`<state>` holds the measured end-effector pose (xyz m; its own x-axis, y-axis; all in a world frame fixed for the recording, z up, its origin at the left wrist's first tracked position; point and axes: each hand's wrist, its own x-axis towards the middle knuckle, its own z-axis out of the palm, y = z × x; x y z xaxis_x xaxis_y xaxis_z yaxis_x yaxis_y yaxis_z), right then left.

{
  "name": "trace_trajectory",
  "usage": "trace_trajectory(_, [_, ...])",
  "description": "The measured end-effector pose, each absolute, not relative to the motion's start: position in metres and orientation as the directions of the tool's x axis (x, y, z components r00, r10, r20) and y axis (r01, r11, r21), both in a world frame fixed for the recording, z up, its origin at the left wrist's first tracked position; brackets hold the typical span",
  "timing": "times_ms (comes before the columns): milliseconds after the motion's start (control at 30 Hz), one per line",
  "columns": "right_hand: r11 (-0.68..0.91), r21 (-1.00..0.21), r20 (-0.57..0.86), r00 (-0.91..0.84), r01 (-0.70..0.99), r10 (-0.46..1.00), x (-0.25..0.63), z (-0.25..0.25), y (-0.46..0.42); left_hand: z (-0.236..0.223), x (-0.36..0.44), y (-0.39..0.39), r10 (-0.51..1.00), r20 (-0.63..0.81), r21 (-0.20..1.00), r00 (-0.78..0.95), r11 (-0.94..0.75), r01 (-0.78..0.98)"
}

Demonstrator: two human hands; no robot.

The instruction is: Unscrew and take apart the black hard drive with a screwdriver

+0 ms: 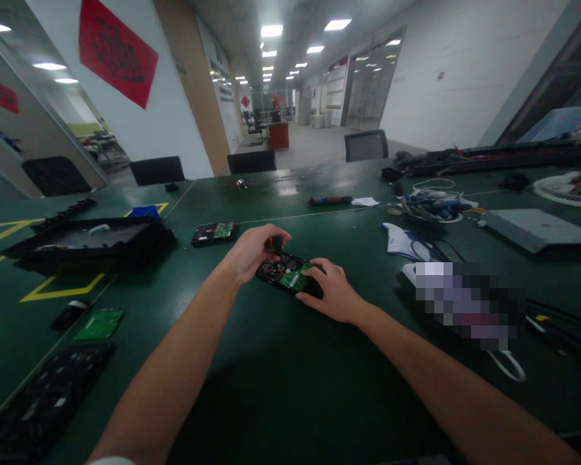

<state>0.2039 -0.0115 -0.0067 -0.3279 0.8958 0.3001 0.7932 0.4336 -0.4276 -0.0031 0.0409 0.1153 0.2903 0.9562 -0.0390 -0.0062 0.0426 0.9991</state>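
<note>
A hard drive (pixel 293 279) with a green circuit board lies on the green table in front of me, its board side up. My left hand (pixel 256 252) is over its far left end, fingers curled around a small dark piece (pixel 276 243) with a yellowish part. What kind of piece this is I cannot make out. My right hand (pixel 333 292) grips the drive's right end between thumb and fingers and covers part of that end. Another hard drive (pixel 214 233), also with green board showing, lies beyond my left hand.
To the left are a black plastic housing (pixel 24 244), a loose green circuit board (pixel 99 323) and a black panel (pixel 48 387). On the right lie a bundle of cables (pixel 433 205), a grey metal box (pixel 542 229) and a blue-white packet (pixel 404 240). Chairs (pixel 252 162) line the far edge.
</note>
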Motion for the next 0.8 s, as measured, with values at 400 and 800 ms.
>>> trace_trajectory(400, [0.445, -0.416, 0.334, -0.322, 0.793, 0.886, 0.2042, -0.0096, -0.0107, 0.1149, -0.0018, 0.0415, 0.952, -0.098, 0.992, 0.291, 0.117, -0.049])
trace_trajectory(800, [0.457, -0.385, 0.34, -0.338, 0.802, 0.878, 0.202, -0.0042, -0.0124, 0.1185, -0.0015, 0.035, 0.937, -0.098, 0.992, 0.335, 0.12, -0.045])
